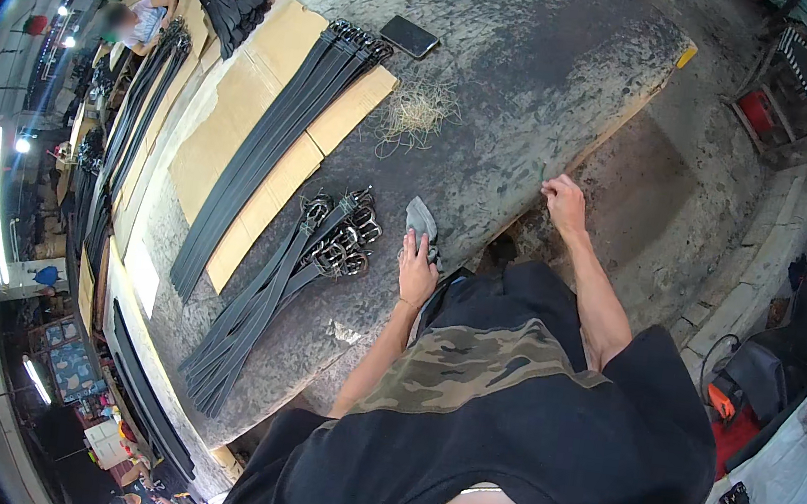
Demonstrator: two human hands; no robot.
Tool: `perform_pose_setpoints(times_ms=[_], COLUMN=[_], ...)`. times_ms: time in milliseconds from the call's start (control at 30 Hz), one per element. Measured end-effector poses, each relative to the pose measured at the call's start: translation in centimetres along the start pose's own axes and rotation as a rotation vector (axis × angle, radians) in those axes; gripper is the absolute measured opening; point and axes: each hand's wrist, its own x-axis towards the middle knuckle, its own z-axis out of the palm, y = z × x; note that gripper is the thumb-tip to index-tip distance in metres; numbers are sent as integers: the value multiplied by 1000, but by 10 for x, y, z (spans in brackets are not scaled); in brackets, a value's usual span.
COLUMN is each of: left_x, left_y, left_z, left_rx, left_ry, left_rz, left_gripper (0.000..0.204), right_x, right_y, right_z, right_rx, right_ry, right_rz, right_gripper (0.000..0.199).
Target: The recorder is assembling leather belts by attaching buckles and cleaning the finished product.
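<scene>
My left hand (416,274) rests at the near side of the table, its fingers stretched out over a crumpled grey cloth (421,218). Beyond the table's right edge, my right hand (565,205) is raised with fingertips drawn together; anything in them is too small to make out. Just left of my left hand lies a loose, fanned pile of black belts (262,300) with metal buckles bunched at the far end. Farther off, a neat row of black belts (270,145) lies on cardboard (238,242). A tangle of pale thin strands (415,117) sits to its right.
A black phone (410,37) lies at the far side of the dark, worn table (536,77). More black belts (145,99) hang or lie at the left, where another person (144,23) is. A wooden-framed stand (783,97) is on the floor at far right.
</scene>
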Motion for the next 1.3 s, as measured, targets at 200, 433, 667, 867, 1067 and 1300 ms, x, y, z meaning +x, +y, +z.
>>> perform_pose_setpoints(times_ms=[200, 433, 667, 867, 1067, 1300], left_x=[-2, 12, 95, 165, 157, 93], left_y=[-12, -7, 51, 152, 191, 86], left_z=[0, 0, 18, 87, 68, -23], left_rx=[-17, -146, -357, -521, -671, -877], left_ry=[9, 13, 163, -51, -269, -13], left_rz=[-39, 29, 20, 491, 317, 44], left_gripper=[62, 59, 57, 47, 37, 29], right_x=[31, 29, -31, -125, -240, -277], right_y=[-19, 42, 56, 80, 142, 220], right_z=[-12, -5, -29, -68, -81, -77], right_rx=[941, 962, 1004, 955, 1002, 881], right_ry=[106, -1, 182, 279, 523, 99], right_rz=[588, 887, 951, 1084, 1264, 1432], right_gripper=[16, 13, 11, 12, 15, 8])
